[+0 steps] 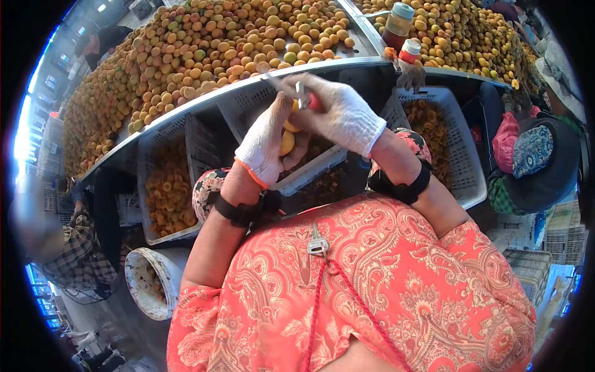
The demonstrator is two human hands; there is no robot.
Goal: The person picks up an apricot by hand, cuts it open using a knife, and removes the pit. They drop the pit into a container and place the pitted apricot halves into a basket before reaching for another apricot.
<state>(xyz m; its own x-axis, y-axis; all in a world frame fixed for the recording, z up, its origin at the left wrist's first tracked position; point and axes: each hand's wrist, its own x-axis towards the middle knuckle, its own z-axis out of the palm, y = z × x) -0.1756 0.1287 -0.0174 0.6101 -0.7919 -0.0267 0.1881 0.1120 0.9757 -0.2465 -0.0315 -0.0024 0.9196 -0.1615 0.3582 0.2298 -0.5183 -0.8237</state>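
One knife (302,96) sits in the closed grip of the right hand (344,111), its red handle inside the white glove and its blurred blade pointing far and left. The left hand (268,139), gloved with an orange cuff edge, curls around yellow fruit (287,142) just below the knife; the overlap of the hands obscures the view, so the number of pieces held cannot be told. Both hands are close together, above the middle crate (313,170).

On the far side, a metal-edged table (365,34) bears large heaps of whole fruit (204,49), split by a metal divider. Near its edge, right of centre: a teal-lidded jar (398,28) and a smaller bottle (409,51) with a red-and-white cap.

Left crate (145,208) and right crate (466,167) both contain cut orange pieces (170,192). White bucket (131,282) stands near left, soiled inside. A co-worker in a checked sleeve (83,239) is at far left; another, in a dark garment (551,170), is at right.
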